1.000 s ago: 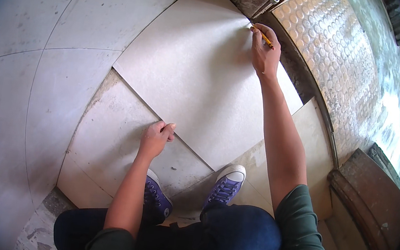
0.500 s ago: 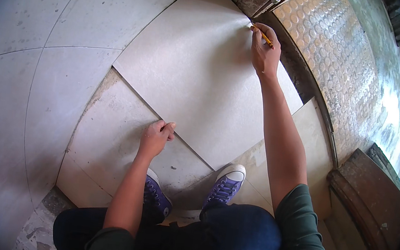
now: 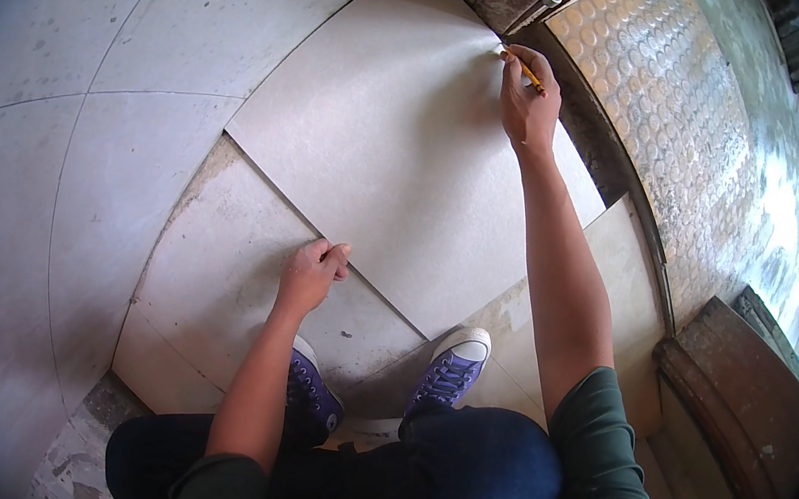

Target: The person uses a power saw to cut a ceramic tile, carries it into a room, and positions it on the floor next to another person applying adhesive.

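A large pale square tile (image 3: 384, 136) lies in front of me, its near edge overlapping the tile floor (image 3: 220, 236). My right hand (image 3: 532, 106) is closed on a yellow pencil (image 3: 532, 74) at the tile's far right edge. The pencil's tip is by the corner of a door frame (image 3: 505, 6). At the near edge of the tile, my left hand (image 3: 308, 280) touches it with fingers curled together. Whatever may be between those fingers is hidden.
Purple sneakers (image 3: 449, 372) are on my feet just below the tile. A dark gap (image 3: 592, 164) runs along its right side, beside a bumpy, wet-looking threshold (image 3: 655, 71). Pale wall tiles (image 3: 35, 30) rise at the left. A brown wooden piece (image 3: 744, 396) stands at the right.
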A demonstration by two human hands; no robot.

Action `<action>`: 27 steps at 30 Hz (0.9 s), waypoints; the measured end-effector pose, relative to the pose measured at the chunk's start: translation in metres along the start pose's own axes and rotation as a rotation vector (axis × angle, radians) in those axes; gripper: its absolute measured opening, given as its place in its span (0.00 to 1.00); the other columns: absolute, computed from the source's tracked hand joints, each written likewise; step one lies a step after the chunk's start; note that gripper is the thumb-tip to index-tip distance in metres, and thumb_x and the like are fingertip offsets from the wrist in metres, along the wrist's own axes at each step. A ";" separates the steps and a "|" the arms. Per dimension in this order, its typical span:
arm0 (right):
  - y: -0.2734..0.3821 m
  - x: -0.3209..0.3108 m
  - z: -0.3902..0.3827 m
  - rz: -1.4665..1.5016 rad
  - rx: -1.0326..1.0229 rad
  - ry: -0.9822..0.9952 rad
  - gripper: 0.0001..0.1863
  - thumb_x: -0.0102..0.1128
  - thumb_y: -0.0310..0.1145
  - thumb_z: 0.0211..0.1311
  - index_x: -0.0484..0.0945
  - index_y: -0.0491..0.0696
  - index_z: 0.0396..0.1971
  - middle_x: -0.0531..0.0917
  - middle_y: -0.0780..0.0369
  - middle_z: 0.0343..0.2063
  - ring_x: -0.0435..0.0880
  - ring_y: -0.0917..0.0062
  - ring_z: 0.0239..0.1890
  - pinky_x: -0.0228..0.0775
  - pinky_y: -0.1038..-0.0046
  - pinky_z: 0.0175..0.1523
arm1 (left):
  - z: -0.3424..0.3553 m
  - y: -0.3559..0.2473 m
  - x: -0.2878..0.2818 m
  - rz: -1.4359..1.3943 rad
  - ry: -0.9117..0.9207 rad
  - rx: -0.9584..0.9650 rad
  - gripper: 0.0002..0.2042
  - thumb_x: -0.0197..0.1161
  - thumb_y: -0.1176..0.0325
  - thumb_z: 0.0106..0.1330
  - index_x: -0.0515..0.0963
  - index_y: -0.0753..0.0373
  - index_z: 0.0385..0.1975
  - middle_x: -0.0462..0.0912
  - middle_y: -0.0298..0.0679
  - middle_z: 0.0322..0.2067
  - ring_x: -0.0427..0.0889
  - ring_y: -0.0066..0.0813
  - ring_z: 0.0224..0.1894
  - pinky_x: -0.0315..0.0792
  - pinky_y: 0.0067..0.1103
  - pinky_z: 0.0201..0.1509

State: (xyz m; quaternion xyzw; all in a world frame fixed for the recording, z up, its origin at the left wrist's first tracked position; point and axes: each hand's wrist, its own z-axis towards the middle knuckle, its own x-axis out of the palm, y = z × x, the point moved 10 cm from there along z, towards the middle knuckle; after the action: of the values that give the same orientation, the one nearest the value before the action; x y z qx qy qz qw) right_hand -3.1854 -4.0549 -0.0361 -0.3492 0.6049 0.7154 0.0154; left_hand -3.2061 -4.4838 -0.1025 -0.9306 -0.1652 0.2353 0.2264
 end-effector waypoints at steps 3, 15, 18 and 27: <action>0.002 0.000 0.000 -0.014 -0.012 -0.008 0.15 0.58 0.38 0.68 0.83 0.45 0.45 0.88 0.53 0.42 0.86 0.60 0.49 0.75 0.67 0.57 | 0.001 0.002 0.000 -0.014 -0.004 0.002 0.19 0.62 0.56 0.72 0.80 0.68 0.28 0.85 0.39 0.23 0.84 0.24 0.28 0.77 0.23 0.38; 0.005 0.000 -0.001 -0.025 -0.021 -0.023 0.14 0.59 0.38 0.67 0.83 0.45 0.45 0.88 0.53 0.42 0.86 0.59 0.48 0.75 0.66 0.55 | 0.001 0.003 0.001 0.016 0.004 -0.004 0.21 0.60 0.51 0.71 0.81 0.66 0.29 0.87 0.39 0.24 0.87 0.30 0.29 0.77 0.26 0.39; 0.005 -0.001 -0.001 -0.042 -0.025 -0.026 0.14 0.59 0.38 0.67 0.83 0.45 0.45 0.88 0.53 0.42 0.87 0.59 0.48 0.75 0.66 0.55 | 0.002 0.002 0.001 -0.001 0.007 0.006 0.21 0.61 0.53 0.71 0.80 0.68 0.29 0.86 0.40 0.23 0.86 0.28 0.28 0.77 0.25 0.38; -0.002 0.005 0.002 0.084 0.021 0.064 0.14 0.58 0.36 0.66 0.84 0.41 0.41 0.89 0.55 0.38 0.88 0.67 0.44 0.75 0.71 0.54 | -0.001 0.000 0.000 -0.010 0.015 -0.007 0.20 0.61 0.53 0.72 0.81 0.68 0.31 0.86 0.40 0.24 0.86 0.27 0.28 0.77 0.25 0.38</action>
State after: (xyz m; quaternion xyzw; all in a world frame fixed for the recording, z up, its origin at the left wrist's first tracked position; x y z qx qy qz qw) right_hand -3.1895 -4.0550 -0.0403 -0.3460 0.6269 0.6974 -0.0304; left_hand -3.2057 -4.4840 -0.1013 -0.9324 -0.1690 0.2265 0.2253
